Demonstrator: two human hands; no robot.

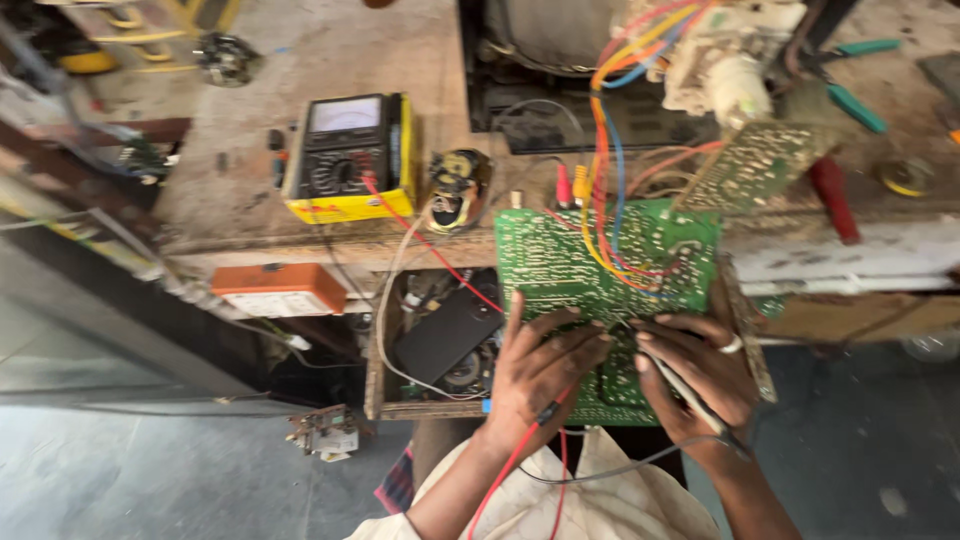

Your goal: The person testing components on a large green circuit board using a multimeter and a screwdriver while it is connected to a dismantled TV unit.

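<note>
Hands meet on a green circuit board that juts out from the front edge of a worn workbench, solder side up. The left hand lies on the board's lower left part with its fingers spread and pressing flat on the surface, and a red wire runs along its wrist; whether a probe is pinched under those fingers cannot be told. The right hand has its fingers closed around a thin probe with a pale shaft, whose tip points at the board just beside the left fingertips, and a black wire trails from it across the person's lap. A bundle of red, blue, yellow and orange wires rises from the board toward a white part at the back of the bench. To the left on the bench sits a yellow meter with a black face and a dial, and a red lead runs from it toward the board. A 2nd, smaller green board lies tilted behind the first, near a red-handled tool. An orange box hangs below the bench edge.
</note>
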